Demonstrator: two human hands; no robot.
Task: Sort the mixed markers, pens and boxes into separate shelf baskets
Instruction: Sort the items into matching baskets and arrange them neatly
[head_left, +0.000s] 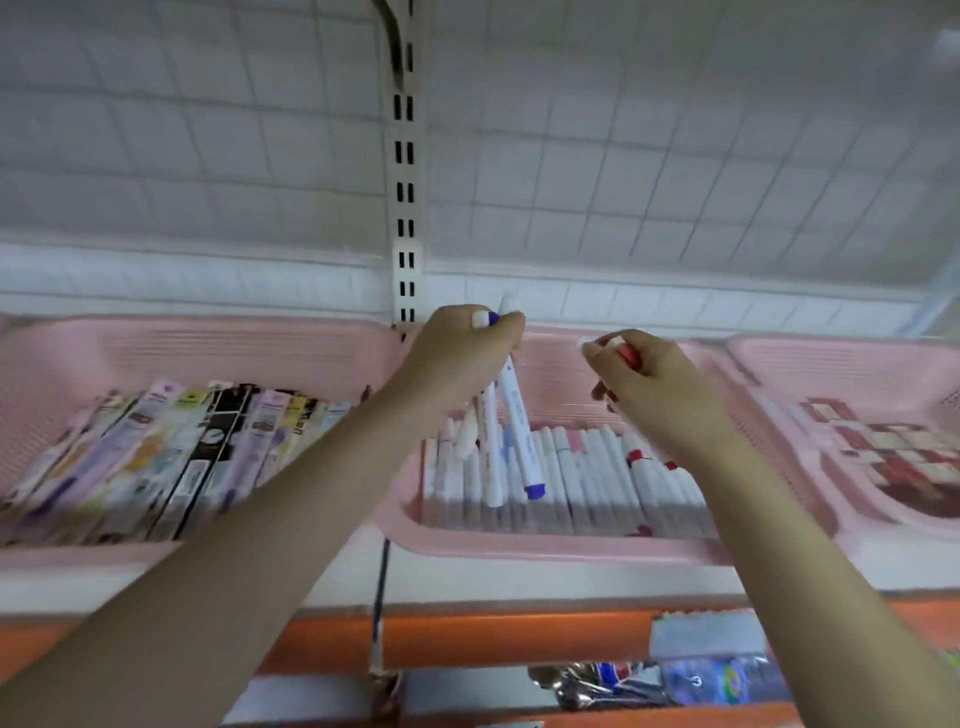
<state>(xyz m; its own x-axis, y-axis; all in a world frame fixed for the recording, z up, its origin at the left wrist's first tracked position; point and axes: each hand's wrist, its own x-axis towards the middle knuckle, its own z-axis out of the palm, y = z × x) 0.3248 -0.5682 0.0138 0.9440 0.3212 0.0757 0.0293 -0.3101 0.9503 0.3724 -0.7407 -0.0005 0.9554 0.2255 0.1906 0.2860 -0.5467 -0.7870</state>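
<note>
Two hands are working at frame centre above the middle pink basket. The left hand is gripping several white markers, tips hanging down into the basket. The right hand is clutching red-capped markers. Flanking baskets are holding packaged pens at left and small boxes at right.

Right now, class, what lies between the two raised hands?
Nothing bridges them: in the head view only the middle basket's back wall shows between left hand and right hand.
</note>
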